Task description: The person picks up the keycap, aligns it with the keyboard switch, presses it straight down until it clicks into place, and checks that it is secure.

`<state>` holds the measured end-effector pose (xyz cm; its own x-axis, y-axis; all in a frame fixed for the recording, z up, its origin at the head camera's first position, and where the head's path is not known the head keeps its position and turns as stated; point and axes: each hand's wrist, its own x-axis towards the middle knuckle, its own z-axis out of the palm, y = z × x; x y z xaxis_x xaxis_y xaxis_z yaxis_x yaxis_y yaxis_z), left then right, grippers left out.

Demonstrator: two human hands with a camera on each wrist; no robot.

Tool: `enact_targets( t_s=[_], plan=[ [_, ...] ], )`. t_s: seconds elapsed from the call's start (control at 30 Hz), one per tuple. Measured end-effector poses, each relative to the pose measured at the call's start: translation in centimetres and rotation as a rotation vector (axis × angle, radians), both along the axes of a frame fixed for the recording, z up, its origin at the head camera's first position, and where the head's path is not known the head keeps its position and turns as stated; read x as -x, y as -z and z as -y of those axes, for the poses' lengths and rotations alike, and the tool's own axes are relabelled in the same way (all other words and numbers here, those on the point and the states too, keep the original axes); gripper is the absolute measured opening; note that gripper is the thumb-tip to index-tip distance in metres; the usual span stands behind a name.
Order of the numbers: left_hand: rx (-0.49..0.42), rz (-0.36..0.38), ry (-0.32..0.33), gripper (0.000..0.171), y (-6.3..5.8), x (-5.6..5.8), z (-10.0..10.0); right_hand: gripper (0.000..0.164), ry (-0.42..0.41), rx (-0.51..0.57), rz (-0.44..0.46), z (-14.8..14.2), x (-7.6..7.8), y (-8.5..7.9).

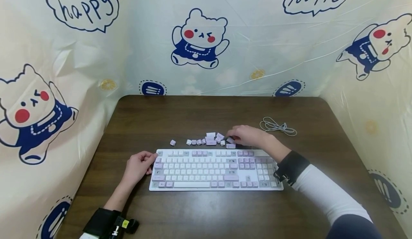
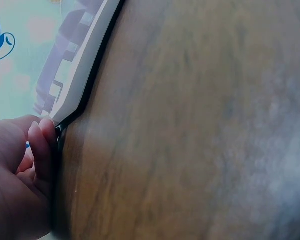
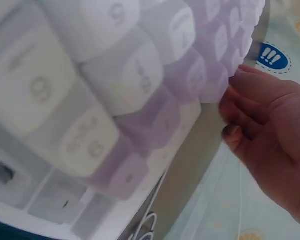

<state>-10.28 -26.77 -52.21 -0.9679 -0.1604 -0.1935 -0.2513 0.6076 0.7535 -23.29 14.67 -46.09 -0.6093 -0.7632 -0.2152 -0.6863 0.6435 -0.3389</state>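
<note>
A white and lilac keyboard (image 1: 193, 185) lies on the brown table, its left edge also showing in the left wrist view. My left hand (image 1: 138, 165) holds the keyboard's far left corner between thumb and fingers. Behind the keyboard, several loose lilac and white keycaps (image 1: 210, 142) lie in a row and a small heap. My right hand (image 1: 249, 136) reaches over the keyboard's far edge, fingers curled, and pinches a lilac keycap (image 1: 230, 140) at the heap's right end. In the right wrist view, the keyboard (image 3: 140, 75) hides those fingertips.
One keycap (image 1: 173, 142) sits apart at the left. A coiled pale cable (image 1: 276, 126) lies behind the right forearm. The wooden table (image 1: 193, 214) reaches back to a printed curtain (image 1: 145, 45) that hangs behind and on both sides.
</note>
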Motion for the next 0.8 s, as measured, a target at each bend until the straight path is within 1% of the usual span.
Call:
enact_targets(
  t_s=[0.17,0.37,0.6,0.8],
  plan=[
    [0.002,0.009,-0.005,0.042,-0.06,-0.02,-0.02,0.034,0.014,-0.045,0.024,0.17,0.09,0.22],
    [0.011,0.007,-0.005,0.040,-0.16,-0.06,-0.07,0.031,0.002,-0.074,-0.016,0.38,0.25,0.32],
    [0.016,0.012,-0.001,0.041,-0.18,-0.06,-0.09,0.029,0.010,-0.020,-0.025,-0.13,0.04,-0.10],
    [0.012,0.018,-0.003,0.043,-0.22,-0.16,0.02,0.028,-0.012,-0.024,-0.052,-0.22,-0.19,-0.14]
  ],
)
